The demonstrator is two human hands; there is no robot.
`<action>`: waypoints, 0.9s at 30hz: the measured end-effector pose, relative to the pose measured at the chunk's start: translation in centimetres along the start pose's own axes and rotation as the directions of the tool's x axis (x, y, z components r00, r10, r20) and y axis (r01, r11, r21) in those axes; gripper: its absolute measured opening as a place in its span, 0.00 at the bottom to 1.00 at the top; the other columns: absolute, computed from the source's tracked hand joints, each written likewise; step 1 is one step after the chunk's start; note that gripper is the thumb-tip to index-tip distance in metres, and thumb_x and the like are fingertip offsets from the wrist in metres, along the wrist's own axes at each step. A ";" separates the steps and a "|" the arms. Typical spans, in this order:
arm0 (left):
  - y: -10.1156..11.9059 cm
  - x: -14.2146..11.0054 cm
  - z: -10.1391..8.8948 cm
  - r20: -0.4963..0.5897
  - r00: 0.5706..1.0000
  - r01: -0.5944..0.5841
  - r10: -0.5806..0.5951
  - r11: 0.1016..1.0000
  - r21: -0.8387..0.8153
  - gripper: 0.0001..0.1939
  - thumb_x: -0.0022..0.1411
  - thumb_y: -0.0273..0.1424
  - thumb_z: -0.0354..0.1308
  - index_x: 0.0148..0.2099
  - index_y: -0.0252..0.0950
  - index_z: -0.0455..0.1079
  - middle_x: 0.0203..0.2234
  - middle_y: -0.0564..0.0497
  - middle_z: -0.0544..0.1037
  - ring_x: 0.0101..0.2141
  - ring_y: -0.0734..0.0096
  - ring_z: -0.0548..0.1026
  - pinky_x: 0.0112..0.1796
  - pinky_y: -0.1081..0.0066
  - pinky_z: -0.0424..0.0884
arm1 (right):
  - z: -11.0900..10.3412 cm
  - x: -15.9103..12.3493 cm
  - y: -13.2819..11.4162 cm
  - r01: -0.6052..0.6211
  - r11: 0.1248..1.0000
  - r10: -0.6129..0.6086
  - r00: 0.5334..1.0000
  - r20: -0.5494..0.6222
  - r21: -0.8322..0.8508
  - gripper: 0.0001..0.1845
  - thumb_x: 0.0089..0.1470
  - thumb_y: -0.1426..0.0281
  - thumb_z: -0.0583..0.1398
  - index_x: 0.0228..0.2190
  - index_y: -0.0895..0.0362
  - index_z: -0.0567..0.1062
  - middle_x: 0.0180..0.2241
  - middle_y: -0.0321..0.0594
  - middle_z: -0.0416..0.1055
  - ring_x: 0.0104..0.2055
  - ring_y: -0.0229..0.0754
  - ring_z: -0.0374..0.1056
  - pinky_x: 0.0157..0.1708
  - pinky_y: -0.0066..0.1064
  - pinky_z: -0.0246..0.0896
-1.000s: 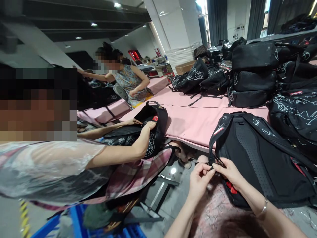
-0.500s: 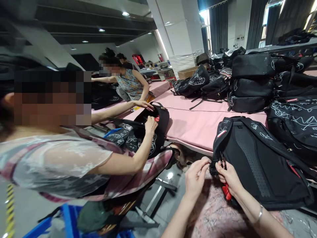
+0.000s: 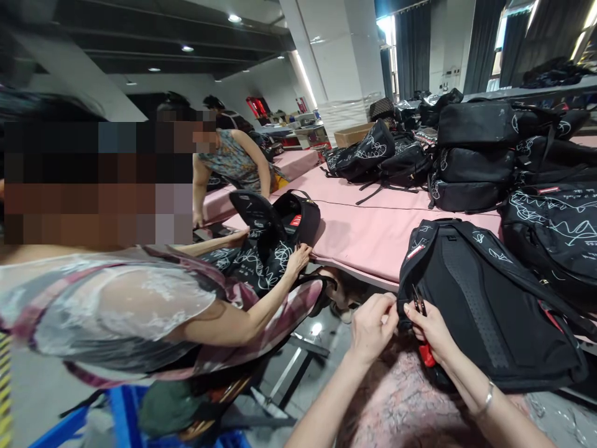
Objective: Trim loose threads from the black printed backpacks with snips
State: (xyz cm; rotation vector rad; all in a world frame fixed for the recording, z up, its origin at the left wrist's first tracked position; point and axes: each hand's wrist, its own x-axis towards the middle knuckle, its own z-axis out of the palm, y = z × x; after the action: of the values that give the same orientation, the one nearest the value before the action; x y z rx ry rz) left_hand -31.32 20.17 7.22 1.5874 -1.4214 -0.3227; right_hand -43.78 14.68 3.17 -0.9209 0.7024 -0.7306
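Observation:
A black backpack (image 3: 517, 311) lies back panel up in front of me, its padded straps scribbled with white lines. My right hand (image 3: 431, 330) is closed around thread snips (image 3: 425, 353), with dark blades pointing up past the thumb and a red handle below the fingers. Beside it, at the backpack's left edge, my left hand (image 3: 375, 326) is closed in a pinch. What sits between its fingertips is too small to make out. The two hands are close together but apart.
Black backpacks (image 3: 478, 158) are stacked at the back right of the pink table (image 3: 359, 233). At my left a co-worker in a sheer white top (image 3: 116, 298) handles another black backpack (image 3: 261, 258). A second person (image 3: 233, 162) stands beyond. A blue crate (image 3: 121, 417) is on the floor.
My left hand has drawn slightly away from the right, which now holds the snips more upright. The co-worker's backpack flap has come up, and the person beyond has leaned down.

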 end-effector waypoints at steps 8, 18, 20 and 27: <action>-1.6 -2.0 3.1 -0.088 0.880 0.339 -0.466 0.748 -0.571 0.13 0.54 0.38 0.55 0.32 0.31 0.66 0.24 0.51 0.70 0.24 0.77 0.67 0.27 0.76 0.66 | 0.2 0.0 0.3 -0.055 0.998 0.056 0.998 0.013 -0.013 0.29 0.39 0.49 0.63 0.29 0.59 0.60 0.17 0.25 0.47 0.14 0.24 0.37 0.13 0.20 0.32; 0.1 -1.7 2.3 -0.168 0.900 0.280 -0.403 0.828 -0.485 0.11 0.54 0.36 0.57 0.33 0.31 0.71 0.27 0.49 0.72 0.29 0.74 0.68 0.31 0.75 0.66 | -1.8 -3.6 -3.8 0.348 0.438 -0.502 0.860 0.096 -0.828 0.12 0.60 0.64 0.49 0.40 0.57 0.65 0.37 0.40 0.68 0.36 0.38 0.65 0.36 0.28 0.56; 0.6 -1.6 2.5 -0.216 0.915 0.225 -0.342 0.874 -0.430 0.10 0.55 0.35 0.57 0.32 0.32 0.72 0.29 0.48 0.71 0.31 0.72 0.69 0.33 0.74 0.67 | -2.2 -4.4 -4.9 0.426 0.172 -0.570 0.778 0.263 -0.889 0.10 0.60 0.66 0.50 0.40 0.57 0.67 0.34 0.39 0.68 0.33 0.37 0.65 0.33 0.27 0.55; 1.1 -1.3 2.3 -0.338 0.912 0.131 -0.231 0.947 -0.294 0.08 0.55 0.33 0.57 0.30 0.33 0.73 0.34 0.46 0.67 0.35 0.72 0.69 0.32 0.76 0.69 | -1.6 -4.6 -6.8 0.444 -0.378 -0.544 0.604 0.583 -0.813 0.11 0.60 0.68 0.52 0.40 0.59 0.70 0.25 0.36 0.65 0.24 0.37 0.61 0.26 0.30 0.48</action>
State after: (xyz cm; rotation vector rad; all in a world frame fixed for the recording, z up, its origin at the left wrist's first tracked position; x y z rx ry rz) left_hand -34.11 20.41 6.39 1.4677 -0.9015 -0.2917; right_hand -49.29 14.85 9.45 -2.9182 0.8201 -1.0207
